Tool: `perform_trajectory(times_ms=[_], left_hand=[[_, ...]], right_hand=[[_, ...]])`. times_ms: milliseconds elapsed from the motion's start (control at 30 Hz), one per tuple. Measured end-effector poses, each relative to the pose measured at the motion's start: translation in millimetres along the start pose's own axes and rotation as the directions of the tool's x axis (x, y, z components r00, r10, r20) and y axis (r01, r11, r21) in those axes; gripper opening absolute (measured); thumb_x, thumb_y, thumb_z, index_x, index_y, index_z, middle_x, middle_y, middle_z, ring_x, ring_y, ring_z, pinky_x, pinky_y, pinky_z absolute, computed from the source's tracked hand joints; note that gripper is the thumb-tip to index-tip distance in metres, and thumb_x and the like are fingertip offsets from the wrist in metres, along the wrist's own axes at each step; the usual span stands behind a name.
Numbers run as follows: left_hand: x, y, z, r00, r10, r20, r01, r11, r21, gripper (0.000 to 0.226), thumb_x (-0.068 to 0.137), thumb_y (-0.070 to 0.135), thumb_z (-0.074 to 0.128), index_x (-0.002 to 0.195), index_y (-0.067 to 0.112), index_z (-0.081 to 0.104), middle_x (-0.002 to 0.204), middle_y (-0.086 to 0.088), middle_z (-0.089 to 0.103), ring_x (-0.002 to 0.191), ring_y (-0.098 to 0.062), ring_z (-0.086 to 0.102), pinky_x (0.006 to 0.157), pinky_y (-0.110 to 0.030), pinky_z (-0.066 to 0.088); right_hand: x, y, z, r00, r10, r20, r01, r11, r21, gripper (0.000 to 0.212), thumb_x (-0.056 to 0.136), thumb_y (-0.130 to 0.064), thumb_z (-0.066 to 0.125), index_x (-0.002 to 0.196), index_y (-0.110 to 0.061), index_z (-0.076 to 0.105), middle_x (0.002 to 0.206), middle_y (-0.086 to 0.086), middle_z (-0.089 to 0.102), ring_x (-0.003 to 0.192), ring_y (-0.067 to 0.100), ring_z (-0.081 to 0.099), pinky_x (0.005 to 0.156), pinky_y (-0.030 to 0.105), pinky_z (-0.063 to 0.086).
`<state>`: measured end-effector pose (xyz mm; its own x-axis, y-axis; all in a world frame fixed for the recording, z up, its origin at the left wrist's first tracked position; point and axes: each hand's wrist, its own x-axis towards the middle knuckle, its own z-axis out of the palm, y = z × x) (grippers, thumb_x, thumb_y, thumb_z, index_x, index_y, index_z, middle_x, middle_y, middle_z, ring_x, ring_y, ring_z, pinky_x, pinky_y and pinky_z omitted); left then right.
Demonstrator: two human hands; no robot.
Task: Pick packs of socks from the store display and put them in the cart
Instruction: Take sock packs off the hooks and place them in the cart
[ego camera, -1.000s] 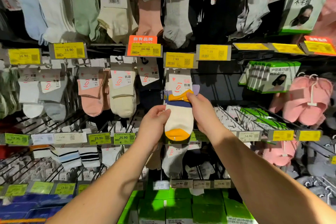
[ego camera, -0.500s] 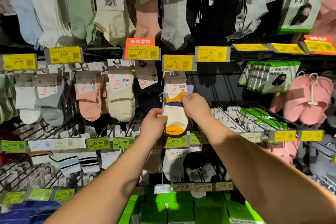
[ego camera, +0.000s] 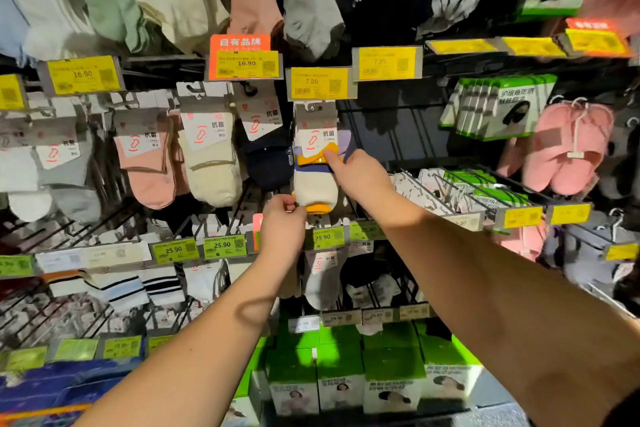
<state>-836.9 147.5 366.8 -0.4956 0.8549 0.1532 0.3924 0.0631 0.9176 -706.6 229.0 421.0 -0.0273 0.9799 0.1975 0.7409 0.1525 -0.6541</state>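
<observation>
fingers [ego camera: 330, 158] of two hands pinch one sock pack [ego camera: 315, 180] on display.

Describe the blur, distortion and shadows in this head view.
Head view: wide-angle bending bows the shelf rails; right-edge price tags are smeared, the 7.99 tag reads sharply; the right hand on the sock pack casts a shadow across the left forearm.

Right hand [ego camera: 360, 177] pinches the hanging sock pack [ego camera: 315, 180]; left hand [ego camera: 282, 222] grips its orange toe.
</observation>
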Motion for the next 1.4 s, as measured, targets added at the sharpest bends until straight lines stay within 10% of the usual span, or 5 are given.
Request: perform_trajectory(times_ms=[233,567,867,1100,1400], left_hand=[[-73,17,39,0.971,0.191,0.145,-0.157,0.963,-0.219,0.009,0.092,0.012,0.058,0.101,0.012,0.059,0.087,0.0,0.06,0.071,-0.004,0.054,0.058,-0.011,0.037],[-236,3,235,0.785,0.051,0.618,-0.076,0.997,0.014,0.008,0.097,0.011,0.06,0.094,0.018,0.063,0.079,-0.002,0.059,0.066,-0.017,0.051,0.065,-0.03,0.038],[-434,29,415,0.437,0.027,0.899,-0.193,0.979,0.065,0.024,0.096,0.01,0.064,0.086,0.031,0.061,0.083,0.011,0.062,0.083,-0.016,0.06,0.076,-0.024,0.043],[-522,37,507,0.217,-0.2,0.956,-0.15,0.96,0.235,0.011,0.099,0.02,0.062,0.107,0.02,0.069,0.103,-0.005,0.071,0.1,-0.022,0.066,0.091,-0.032,0.048],[-546,5,614,0.157,-0.356,0.921,-0.146,0.914,0.379,0.016,0.094,0.029,0.056,0.082,0.024,0.066,0.099,-0.011,0.075,0.096,-0.032,0.072,0.089,-0.05,0.058]], right_hand=[[-83,90,-42,0.967,-0.127,-0.222,0.184,0.948,0.26,0.019,0.103,-0.016,0.049,0.1,-0.007,0.065,0.08,0.003,0.06,0.067,0.019,0.057,0.06,0.026,0.048],[-274,363,-147,0.935,0.353,0.036,-0.355,0.924,0.143,0.019,0.102,-0.021,0.053,0.107,-0.008,0.066,0.101,0.011,0.068,0.094,0.029,0.063,0.088,0.04,0.051],[-437,553,-261,0.718,0.688,0.106,-0.695,0.718,0.045,0.031,0.1,-0.031,0.054,0.124,-0.015,0.063,0.122,0.005,0.064,0.115,0.024,0.059,0.086,0.022,0.037],[-500,626,-292,0.55,0.827,0.118,-0.835,0.541,0.1,0.018,0.104,-0.033,0.049,0.11,-0.026,0.064,0.094,-0.004,0.059,0.083,0.014,0.056,0.059,0.013,0.035],[-475,727,-283,0.316,0.918,0.239,-0.917,0.231,0.324,0.017,0.103,-0.027,0.052,0.092,-0.018,0.06,0.084,0.003,0.061,0.066,0.009,0.05,0.055,0.018,0.04]])
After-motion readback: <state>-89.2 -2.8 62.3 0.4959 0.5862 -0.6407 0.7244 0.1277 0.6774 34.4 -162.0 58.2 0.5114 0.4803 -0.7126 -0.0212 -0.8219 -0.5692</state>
